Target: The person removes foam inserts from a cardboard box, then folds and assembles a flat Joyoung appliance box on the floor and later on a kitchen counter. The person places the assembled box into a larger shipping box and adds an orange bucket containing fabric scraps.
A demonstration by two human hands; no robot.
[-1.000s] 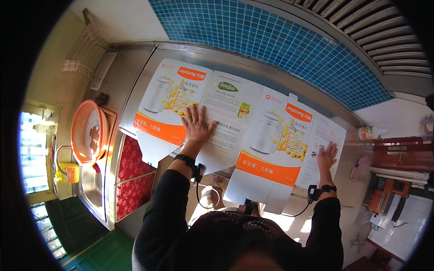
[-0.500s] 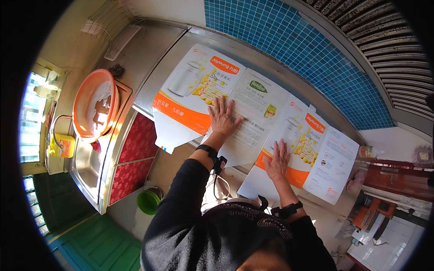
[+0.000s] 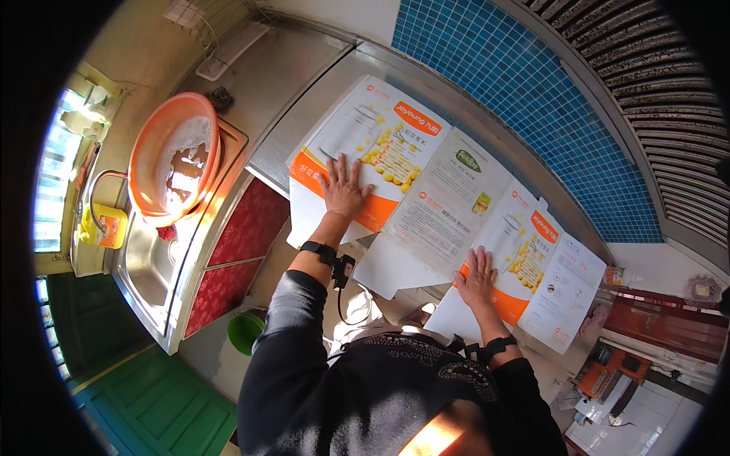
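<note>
Kitchen setup, pretty sunny: a shiny stainless-steel surface (image 3: 312,64) runs along a wall of small blue square tiles (image 3: 517,99), with a grey slatted vent panel (image 3: 639,99) off to the upper right. Lying on that surface is a big flattened white-and-orange cardboard carton (image 3: 433,220), opened out into a row of four panels, printed side up, with its lower flaps sticking out past the near edge toward the person.

Both hands are on it, palms down. Left hand (image 3: 344,188) is spread out on the leftmost panel, down by the orange band, fingers fanned and not gripping anything. Right hand (image 3: 477,280) lies flat on the third panel, near its lower left, also with the fingers a bit apart and no pinch on the cardboard that I can see. Each wrist has a black strap, and the left one carries a small black box-shaped device (image 3: 344,269).

Over on the left there's a round orange plastic basin (image 3: 144,152) with white foamy-looking stuff inside, at the far end of a stainless-steel sink (image 3: 144,262). Just beside the sink sits a yellow plastic jug (image 3: 114,228). Red patterned cabinet doors (image 3: 224,296) are below the surface, and a green plastic bucket (image 3: 245,333) is on the floor nearby.
</note>
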